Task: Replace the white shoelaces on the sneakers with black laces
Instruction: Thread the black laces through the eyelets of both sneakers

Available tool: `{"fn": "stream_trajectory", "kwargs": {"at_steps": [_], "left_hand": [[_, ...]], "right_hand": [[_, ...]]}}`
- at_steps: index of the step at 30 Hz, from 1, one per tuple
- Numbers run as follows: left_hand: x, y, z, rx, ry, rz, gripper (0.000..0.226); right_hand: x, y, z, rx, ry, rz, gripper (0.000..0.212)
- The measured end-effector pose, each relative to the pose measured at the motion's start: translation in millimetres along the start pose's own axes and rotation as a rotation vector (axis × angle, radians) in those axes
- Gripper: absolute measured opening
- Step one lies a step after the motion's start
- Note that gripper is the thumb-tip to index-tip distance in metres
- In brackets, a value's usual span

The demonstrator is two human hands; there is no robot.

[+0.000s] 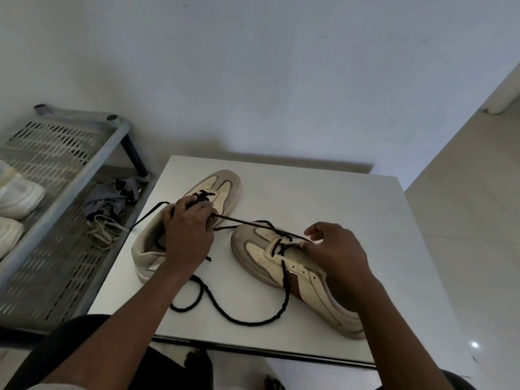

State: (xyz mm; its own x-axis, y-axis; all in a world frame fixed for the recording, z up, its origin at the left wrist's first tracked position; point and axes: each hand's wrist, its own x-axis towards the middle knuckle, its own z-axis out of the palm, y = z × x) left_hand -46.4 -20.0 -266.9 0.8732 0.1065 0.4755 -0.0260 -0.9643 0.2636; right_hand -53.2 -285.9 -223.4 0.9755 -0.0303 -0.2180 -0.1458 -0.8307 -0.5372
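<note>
- While left grip (187, 232) pinched lace (242, 223) taut over one sneaker (222, 192), right grip (334, 249) pinched it at the other sneaker (309, 280), both on counter (351, 198).
- Tug harder, and it could've slipped an eyelet.

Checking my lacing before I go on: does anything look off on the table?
Yes. A black lace stretches taut from the left hand, at the left sneaker, across to the right sneaker, where the right hand pinches it. It bridges both shoes.
</note>
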Motion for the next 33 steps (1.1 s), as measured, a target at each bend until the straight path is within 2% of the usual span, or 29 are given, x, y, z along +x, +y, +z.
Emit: {"fn": "stream_trajectory", "kwargs": {"at_steps": [4, 8, 10, 12, 14, 16, 20, 23, 28, 33], "left_hand": [[1.9, 2.6, 0.6, -0.052, -0.049, -0.047, 0.011], [2.5, 4.5, 2.6, -0.138, -0.068, -0.105, 0.013], [2.6, 0.8, 5.0, -0.187, -0.081, -0.117, 0.015], [2.2, -1.2, 5.2, -0.221, -0.092, -0.106, 0.023], [2.3, -0.4, 4.4, -0.271, -0.093, -0.132, 0.034], [4.0, 0.6, 0.4, -0.356, -0.068, -0.225, 0.043], [8.7, 2.2, -5.9, -0.443, -0.056, -0.358, 0.048], [9.5, 3.0, -9.3, -0.500, -0.055, -0.384, 0.045], [8.7, 2.5, -12.5, -0.468, 0.019, -0.362, 0.025], [9.1, -1.6, -5.1, -0.334, 0.008, -0.224, 0.022]], "right_hand": [[15.9, -11.7, -3.4, 0.029, 0.050, -0.158, 0.024], [41.5, -21.7, 17.2, -0.160, -0.240, -0.198, 0.035], [52.7, -25.3, 23.1, -0.223, -0.272, -0.188, 0.025], [59.2, -26.1, 22.7, -0.197, -0.247, -0.163, 0.006], [63.3, -25.4, 21.9, -0.163, -0.280, -0.138, 0.008], [65.3, -25.0, 20.0, -0.068, -0.290, -0.137, 0.011], [59.2, -27.6, 5.7, 0.563, -0.302, 0.015, 0.016], [55.9, -29.6, 0.9, 0.787, -0.348, 0.050, 0.017], [53.6, -30.3, 7.2, 0.883, -0.308, 0.051, 0.018], [49.8, -27.0, 3.3, 0.916, -0.279, -0.104, 0.014]]}}
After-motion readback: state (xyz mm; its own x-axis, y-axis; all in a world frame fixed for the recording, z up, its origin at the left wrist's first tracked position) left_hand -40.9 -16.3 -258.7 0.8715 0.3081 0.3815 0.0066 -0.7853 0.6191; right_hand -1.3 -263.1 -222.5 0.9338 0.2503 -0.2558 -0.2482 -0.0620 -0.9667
